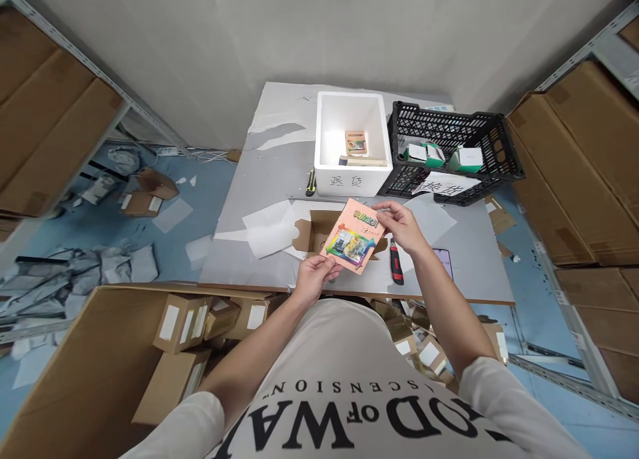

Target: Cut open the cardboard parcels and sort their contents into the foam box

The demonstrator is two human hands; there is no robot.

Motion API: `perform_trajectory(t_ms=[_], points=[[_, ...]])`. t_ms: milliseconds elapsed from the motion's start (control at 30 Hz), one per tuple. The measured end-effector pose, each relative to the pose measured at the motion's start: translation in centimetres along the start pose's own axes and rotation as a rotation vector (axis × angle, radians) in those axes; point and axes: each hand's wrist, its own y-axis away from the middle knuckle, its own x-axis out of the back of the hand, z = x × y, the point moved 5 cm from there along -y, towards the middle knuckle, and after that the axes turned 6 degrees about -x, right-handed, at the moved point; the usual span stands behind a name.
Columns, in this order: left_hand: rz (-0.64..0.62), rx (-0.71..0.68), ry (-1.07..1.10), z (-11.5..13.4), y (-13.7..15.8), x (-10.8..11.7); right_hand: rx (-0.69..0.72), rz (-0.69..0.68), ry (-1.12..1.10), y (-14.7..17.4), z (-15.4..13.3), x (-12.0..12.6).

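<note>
Grey flat-topped table (267, 179); thin pink rectangular paper booklet (353, 238), probably light, bendable; left fingers (325, 267) pinching lower-left corner, right fingers (387, 220) upper-right; best held by edges

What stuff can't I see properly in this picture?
All in the head view:
The back of the peach booklet: turned away from the camera.
Part of the open cardboard box: the booklet covers it.
Part of the phone: behind the right forearm.
The booklet's smallest writing: too tiny.
The big boxes at far left: cut off by the picture's left edge.
</note>
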Motion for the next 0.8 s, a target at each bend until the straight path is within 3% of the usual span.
perform_trajectory(t_ms=[200,400,533,633,800], points=[[-0.022,0.027,0.053,-0.2,0.2,0.2,0.092,-0.098,0.075,0.1,0.1,0.2],[-0.149,0.121,0.166,-0.2,0.6,-0.1,0.151,-0.268,0.071,0.1,-0.9,0.6],[-0.188,0.188,0.185,-0.5,0.5,-0.4,0.28,-0.21,0.174,0.1,-2.5,0.4],[-0.144,0.178,0.158,-0.5,0.4,-0.5,0.363,-0.197,0.249,0.2,-3.5,0.1],[-0.115,0.061,0.119,-0.2,0.4,-0.4,0.308,-0.232,0.287,0.2,-4.0,-0.4]])
